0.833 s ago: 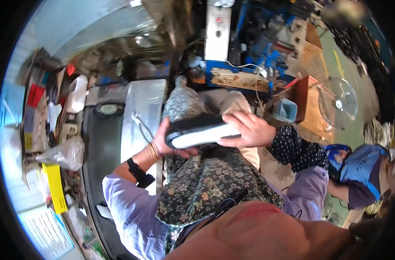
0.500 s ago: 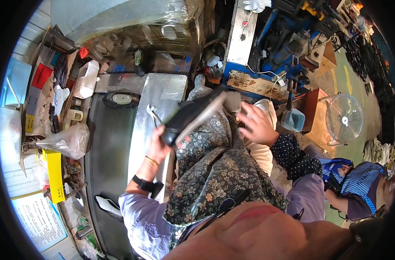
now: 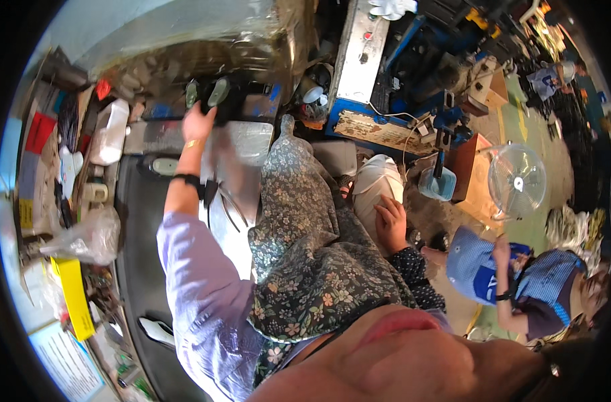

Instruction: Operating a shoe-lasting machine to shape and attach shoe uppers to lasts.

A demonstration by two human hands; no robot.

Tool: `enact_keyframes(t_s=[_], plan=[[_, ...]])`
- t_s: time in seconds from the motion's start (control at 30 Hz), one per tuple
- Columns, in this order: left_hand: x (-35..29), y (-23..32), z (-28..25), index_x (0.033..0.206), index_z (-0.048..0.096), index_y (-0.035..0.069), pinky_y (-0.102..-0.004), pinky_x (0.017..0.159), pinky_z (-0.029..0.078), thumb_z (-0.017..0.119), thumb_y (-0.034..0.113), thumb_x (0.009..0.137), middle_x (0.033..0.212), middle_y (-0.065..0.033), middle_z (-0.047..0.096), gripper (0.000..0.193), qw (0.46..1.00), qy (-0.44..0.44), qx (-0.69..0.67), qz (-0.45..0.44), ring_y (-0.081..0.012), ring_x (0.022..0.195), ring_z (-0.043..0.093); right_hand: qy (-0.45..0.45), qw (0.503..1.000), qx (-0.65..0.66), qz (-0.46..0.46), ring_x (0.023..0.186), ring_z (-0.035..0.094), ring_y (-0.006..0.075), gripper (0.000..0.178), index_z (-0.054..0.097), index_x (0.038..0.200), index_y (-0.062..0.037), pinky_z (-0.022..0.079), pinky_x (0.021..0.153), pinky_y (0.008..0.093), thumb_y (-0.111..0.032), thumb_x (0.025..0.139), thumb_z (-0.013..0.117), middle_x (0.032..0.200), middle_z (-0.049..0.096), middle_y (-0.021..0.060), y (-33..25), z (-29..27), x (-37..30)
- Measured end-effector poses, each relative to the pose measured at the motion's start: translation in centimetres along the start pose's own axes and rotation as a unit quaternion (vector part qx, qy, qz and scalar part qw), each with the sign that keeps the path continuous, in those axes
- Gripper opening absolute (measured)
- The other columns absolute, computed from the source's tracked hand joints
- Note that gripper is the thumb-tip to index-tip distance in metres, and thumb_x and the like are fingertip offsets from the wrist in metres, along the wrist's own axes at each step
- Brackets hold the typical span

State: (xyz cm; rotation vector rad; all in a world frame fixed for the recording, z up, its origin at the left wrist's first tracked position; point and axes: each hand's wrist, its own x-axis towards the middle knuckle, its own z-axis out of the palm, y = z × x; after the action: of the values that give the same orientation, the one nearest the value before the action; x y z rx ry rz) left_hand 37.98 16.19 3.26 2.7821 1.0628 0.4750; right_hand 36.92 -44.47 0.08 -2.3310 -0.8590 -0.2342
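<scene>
My left hand [image 3: 198,125] is stretched out to the far ledge, its fingers closed at the near end of a dark shoe [image 3: 192,94] with a pale grey-green inside. Close beside it on the right stands a second dark shoe [image 3: 218,92] of the same look. Under my left forearm lies a bright metal plate [image 3: 252,137], partly smeared by motion. My right hand [image 3: 391,222] rests on my light-coloured trouser leg [image 3: 379,181], fingers loosely extended and holding nothing.
A black conveyor belt [image 3: 141,234] runs along the left with a shoe [image 3: 163,166] at its far end and another [image 3: 157,331] nearer. Right are a blue-framed machine [image 3: 379,124], a light blue bin [image 3: 438,184], a standing fan [image 3: 517,182] and a seated co-worker [image 3: 546,288].
My left hand has carried the dark shoe from over my lap to the far ledge, beside the other one. My right hand has let go and dropped to my leg.
</scene>
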Motion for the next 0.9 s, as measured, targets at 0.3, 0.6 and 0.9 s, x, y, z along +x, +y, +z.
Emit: enact_keyframes(t_s=[0.3,0.6,0.9], plan=[[-13.2,-9.9,-0.3,0.142,0.043,-0.001,-0.0578,0.100,0.046,0.080,0.071,0.064,0.132,-0.0209,0.046,0.112,0.946,0.076,0.090,-0.302,-0.0418,0.126,0.044,-0.017,1.000,0.008,0.012,0.111,0.058,0.0308,0.020,0.072,0.095,-0.0096,0.048,0.097,0.0428,-0.009,0.076,0.072,0.123,0.067,0.0069,4.6,-1.9,-0.7],[-17.7,-12.1,-2.4,0.141,0.044,-0.008,-0.0460,0.112,0.037,0.070,0.025,0.090,0.140,-0.0187,0.049,0.066,0.602,0.019,-0.667,-0.439,-0.0293,0.127,0.048,0.078,0.994,0.069,-0.024,0.104,0.062,0.0298,0.016,0.072,0.090,-0.0081,0.049,0.094,0.0413,-0.008,0.074,0.071,0.114,0.069,0.0074,5.6,-0.6,-1.5],[-19.8,1.7,-13.2,0.135,0.056,0.003,-0.0380,0.105,0.038,0.068,0.050,0.089,0.131,-0.0133,0.057,0.067,0.781,-0.072,-0.576,-0.230,-0.0243,0.121,0.050,-0.038,0.957,0.281,0.061,0.090,0.069,0.0258,0.025,0.072,0.105,-0.0037,0.053,0.084,0.0374,0.000,0.084,0.061,0.097,0.073,0.0153,9.1,3.1,3.3]])
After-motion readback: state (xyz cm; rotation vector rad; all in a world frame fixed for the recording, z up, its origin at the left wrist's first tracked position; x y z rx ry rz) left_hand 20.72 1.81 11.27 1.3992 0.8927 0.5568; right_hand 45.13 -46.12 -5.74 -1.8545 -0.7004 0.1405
